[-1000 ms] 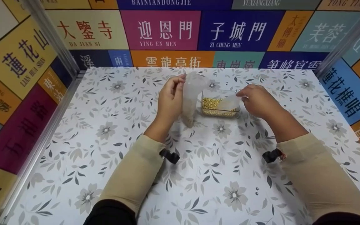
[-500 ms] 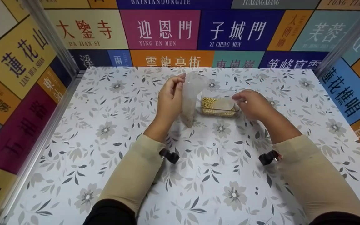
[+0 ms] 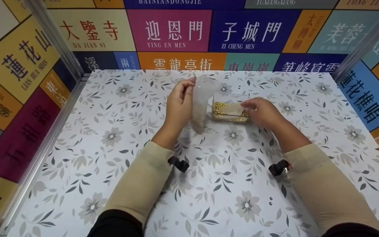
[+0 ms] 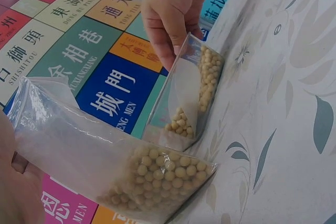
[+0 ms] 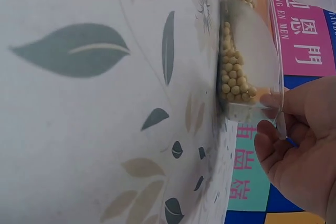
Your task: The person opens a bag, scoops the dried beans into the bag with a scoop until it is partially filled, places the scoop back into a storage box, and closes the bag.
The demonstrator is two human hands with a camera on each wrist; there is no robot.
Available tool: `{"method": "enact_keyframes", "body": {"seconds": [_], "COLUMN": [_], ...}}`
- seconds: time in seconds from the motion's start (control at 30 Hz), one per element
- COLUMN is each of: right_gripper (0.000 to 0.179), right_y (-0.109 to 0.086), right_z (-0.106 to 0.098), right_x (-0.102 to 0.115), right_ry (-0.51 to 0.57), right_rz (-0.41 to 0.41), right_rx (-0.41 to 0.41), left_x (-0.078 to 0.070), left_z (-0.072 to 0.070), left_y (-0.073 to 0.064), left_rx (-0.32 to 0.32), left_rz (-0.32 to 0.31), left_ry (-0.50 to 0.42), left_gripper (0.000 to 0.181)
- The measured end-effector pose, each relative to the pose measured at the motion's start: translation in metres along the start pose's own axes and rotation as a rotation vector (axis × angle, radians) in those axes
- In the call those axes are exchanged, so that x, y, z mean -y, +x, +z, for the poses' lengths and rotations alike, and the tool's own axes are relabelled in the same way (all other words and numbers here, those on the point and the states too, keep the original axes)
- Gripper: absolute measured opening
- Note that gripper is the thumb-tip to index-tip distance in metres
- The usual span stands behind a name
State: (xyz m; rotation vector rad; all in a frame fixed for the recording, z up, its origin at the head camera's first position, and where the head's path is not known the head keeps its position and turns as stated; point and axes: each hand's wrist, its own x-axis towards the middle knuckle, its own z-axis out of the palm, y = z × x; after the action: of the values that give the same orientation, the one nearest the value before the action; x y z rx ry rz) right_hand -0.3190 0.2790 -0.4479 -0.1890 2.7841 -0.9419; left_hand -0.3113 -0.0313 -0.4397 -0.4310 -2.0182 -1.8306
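In the head view my left hand (image 3: pixel 179 103) holds a clear plastic bag (image 3: pixel 201 100) upright by its upper side. Pale yellow soybeans (image 4: pixel 163 177) fill the bottom of the bag, as the left wrist view shows. Right of the bag stands a clear rectangular container (image 3: pixel 231 120) with more soybeans (image 5: pixel 234 80) in it. My right hand (image 3: pixel 262 111) is at the container's right end and pinches the handle of a translucent white scoop (image 5: pixel 255 43). The scoop's wide part lies inside the container among the beans. The left fingertips are partly hidden by the bag.
A white tablecloth (image 3: pixel 209 184) with grey leaves and flowers covers the table. Colourful panels with Chinese lettering (image 3: pixel 173 31) stand along the back and both sides. A black wrist camera (image 3: pixel 179 164) sits on the left sleeve, another wrist camera (image 3: pixel 279 167) on the right.
My right hand has moved left and slightly towards me, and the scoop has slid lower and further into the beans in the container. The left hand and the bag stay in place.
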Motion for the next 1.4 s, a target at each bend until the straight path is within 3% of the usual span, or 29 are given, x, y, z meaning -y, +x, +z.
{"method": "enact_keyframes", "body": {"seconds": [0.3,0.83,1.1,1.4], "right_gripper": [0.037,0.036,0.036,0.04], "right_y": [-0.003,-0.007,-0.014,-0.018], "right_z": [0.003,0.006,0.0,-0.005], "right_x": [-0.004,-0.008,-0.014,-0.021], "right_ry": [0.073,0.146,0.224,0.362], "right_rz": [-0.01,-0.005,0.024,0.126], "right_rx": [-0.065,-0.11,-0.131,-0.13], "left_x": [0.001,0.0,0.0,0.0], "left_z": [0.0,0.0,0.001,0.0], "left_y": [0.0,0.0,0.0,0.0], "left_rx": [-0.002,-0.006,-0.009,0.0], "left_rz": [-0.005,0.024,0.019,0.01], "left_ry": [-0.011,0.02,0.021,-0.008], "left_gripper": [0.017,0.017,0.017,0.017]}}
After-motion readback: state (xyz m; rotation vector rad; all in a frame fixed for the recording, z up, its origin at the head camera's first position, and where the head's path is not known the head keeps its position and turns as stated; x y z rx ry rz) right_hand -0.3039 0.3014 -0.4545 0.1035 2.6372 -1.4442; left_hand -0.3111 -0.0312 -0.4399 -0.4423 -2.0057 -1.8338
